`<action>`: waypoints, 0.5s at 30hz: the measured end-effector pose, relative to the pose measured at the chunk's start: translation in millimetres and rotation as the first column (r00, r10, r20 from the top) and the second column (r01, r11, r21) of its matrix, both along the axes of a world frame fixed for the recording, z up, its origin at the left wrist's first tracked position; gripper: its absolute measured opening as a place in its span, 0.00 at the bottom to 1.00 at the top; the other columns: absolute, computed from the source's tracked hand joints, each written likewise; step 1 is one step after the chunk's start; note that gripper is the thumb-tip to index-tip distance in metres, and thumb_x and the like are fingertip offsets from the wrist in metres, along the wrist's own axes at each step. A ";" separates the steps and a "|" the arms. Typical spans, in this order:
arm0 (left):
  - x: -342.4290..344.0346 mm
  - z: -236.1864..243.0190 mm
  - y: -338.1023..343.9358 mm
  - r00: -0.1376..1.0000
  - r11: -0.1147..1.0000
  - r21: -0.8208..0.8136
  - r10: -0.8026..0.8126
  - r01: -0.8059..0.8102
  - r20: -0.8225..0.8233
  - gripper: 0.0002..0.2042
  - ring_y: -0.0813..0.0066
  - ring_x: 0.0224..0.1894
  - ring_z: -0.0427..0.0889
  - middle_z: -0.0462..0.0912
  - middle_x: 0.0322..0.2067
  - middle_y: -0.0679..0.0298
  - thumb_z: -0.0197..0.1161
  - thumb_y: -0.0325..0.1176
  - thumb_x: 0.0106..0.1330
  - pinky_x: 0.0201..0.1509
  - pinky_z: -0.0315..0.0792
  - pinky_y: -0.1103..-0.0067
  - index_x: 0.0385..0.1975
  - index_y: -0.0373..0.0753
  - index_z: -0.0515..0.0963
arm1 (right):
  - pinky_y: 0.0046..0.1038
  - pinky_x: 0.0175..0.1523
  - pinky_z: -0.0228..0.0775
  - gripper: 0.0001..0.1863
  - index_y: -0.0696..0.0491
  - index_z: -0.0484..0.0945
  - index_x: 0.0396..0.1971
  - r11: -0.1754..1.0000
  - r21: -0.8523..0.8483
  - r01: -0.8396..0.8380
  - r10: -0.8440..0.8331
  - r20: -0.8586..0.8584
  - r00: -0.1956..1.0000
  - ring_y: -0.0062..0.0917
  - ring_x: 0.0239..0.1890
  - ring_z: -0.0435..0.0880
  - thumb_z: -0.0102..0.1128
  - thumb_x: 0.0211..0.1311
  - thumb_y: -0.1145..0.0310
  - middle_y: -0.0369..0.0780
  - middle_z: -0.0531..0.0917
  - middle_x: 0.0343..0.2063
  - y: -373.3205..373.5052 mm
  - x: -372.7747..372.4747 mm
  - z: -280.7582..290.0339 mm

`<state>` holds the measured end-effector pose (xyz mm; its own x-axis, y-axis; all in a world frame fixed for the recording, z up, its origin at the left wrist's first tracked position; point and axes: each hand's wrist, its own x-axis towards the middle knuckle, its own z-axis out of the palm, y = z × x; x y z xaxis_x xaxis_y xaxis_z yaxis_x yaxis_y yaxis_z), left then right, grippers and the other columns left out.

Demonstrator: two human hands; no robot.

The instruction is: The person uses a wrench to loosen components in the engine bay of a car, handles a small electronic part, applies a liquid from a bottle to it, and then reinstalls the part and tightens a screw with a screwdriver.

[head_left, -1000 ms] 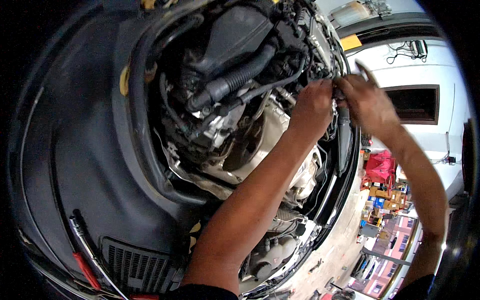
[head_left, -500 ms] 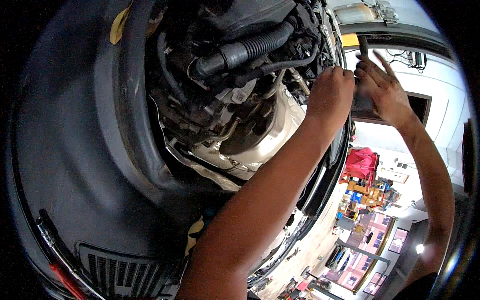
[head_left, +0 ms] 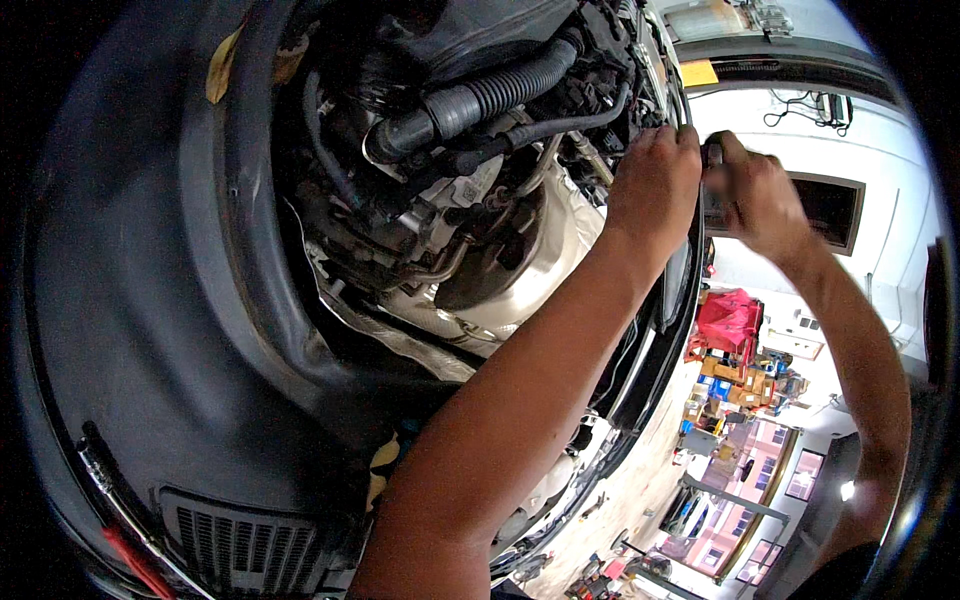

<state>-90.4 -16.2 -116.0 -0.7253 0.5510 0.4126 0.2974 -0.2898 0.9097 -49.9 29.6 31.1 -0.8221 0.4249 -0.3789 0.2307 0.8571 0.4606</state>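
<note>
Both my hands are raised at the far right edge of an open engine bay. My left hand (head_left: 655, 185) is closed, knuckles up, at the edge; whatever its fingers grip is hidden beneath them. Beside it, my right hand (head_left: 758, 195) has its fingers curled around a small dark piece (head_left: 713, 155), too blurred to name. Left of the hands lie a black ribbed air hose (head_left: 510, 92), a thinner black hose (head_left: 575, 125) and a silvery metal heat shield (head_left: 555, 255).
A dark fender panel (head_left: 130, 280) fills the left side, with a long metal bar tool (head_left: 105, 475), a red-handled thing (head_left: 135, 560) and a slatted vent (head_left: 240, 540) at lower left. Yellow leaf (head_left: 223, 65) at top. Behind: red cloth (head_left: 728, 320), boxes (head_left: 735, 372), workshop floor (head_left: 625, 470).
My right hand's fingers, spread upward before, have curled in and come down beside my left hand. My left hand stays at nearly the same place. The view has shifted slightly.
</note>
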 end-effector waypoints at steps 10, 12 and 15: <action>-4.7 -1.4 2.0 0.990 0.988 0.112 -0.114 0.105 0.082 0.04 0.47 0.39 0.79 0.80 0.29 0.48 0.58 0.21 0.51 0.46 0.72 0.63 0.27 0.33 0.75 | 0.42 0.51 0.72 0.15 0.57 0.69 0.42 0.688 0.041 -0.725 0.703 0.212 0.679 0.43 0.43 0.79 0.57 0.58 0.67 0.47 0.78 0.35 15.4 -18.5 13.9; -2.2 -1.2 1.6 0.990 0.988 0.085 -0.132 0.127 0.054 0.04 0.48 0.40 0.78 0.80 0.30 0.48 0.58 0.21 0.51 0.48 0.71 0.64 0.27 0.33 0.75 | 0.38 0.41 0.74 0.14 0.57 0.70 0.40 0.922 -0.027 -0.387 0.387 0.114 0.915 0.36 0.37 0.82 0.54 0.64 0.62 0.44 0.79 0.32 14.1 0.3 10.3; 1.5 -6.0 2.0 0.997 0.997 0.062 0.054 -0.050 -0.062 0.04 0.55 0.42 0.80 0.82 0.31 0.51 0.59 0.24 0.54 0.62 0.62 0.60 0.29 0.33 0.78 | 0.24 0.21 0.68 0.21 0.60 0.73 0.36 0.410 -0.616 0.673 -0.899 -0.146 0.414 0.21 0.16 0.77 0.47 0.71 0.55 0.39 0.77 0.17 -24.1 -0.7 -12.2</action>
<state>-88.9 -14.2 -122.0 -0.7236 0.4858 0.4904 0.3706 -0.3259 0.8697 -50.5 5.5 18.9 -0.2864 0.8539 -0.4346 0.9547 0.2160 -0.2047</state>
